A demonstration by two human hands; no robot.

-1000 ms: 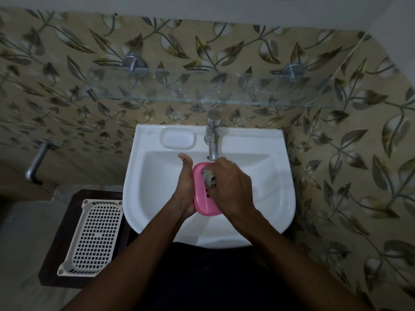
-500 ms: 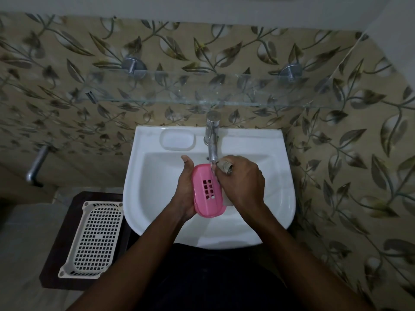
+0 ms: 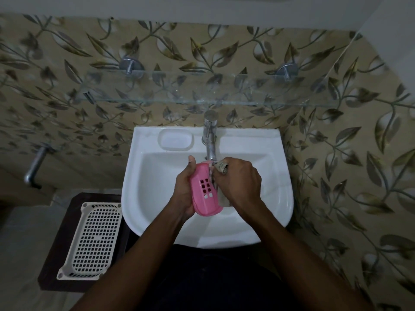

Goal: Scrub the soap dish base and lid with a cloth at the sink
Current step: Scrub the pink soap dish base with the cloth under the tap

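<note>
Holding soap dish (image 3: 202, 206) in left hand (image 3: 182, 190) | right hand (image 3: 238, 185) grips cloth (image 3: 221, 169) against it

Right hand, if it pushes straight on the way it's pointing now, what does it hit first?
Probably the tap spout: the right hand, gripping the cloth, points up-left past the top end of the pink soap dish piece. Height gap unclear.

the soap dish (image 3: 204, 191) is smooth pink plastic with a dull sheen, pierced by square holes. the cloth (image 3: 221, 168) is soft, greyish fabric. the sink (image 3: 155, 198) looks like glossy white ceramic, and the tap (image 3: 210, 140) like polished metal. the glass shelf (image 3: 202, 95) is clear, with shiny metal brackets (image 3: 131, 66). the perforated tray (image 3: 92, 241) is matt cream plastic, and the stool (image 3: 56, 254) is dark wood.
</note>
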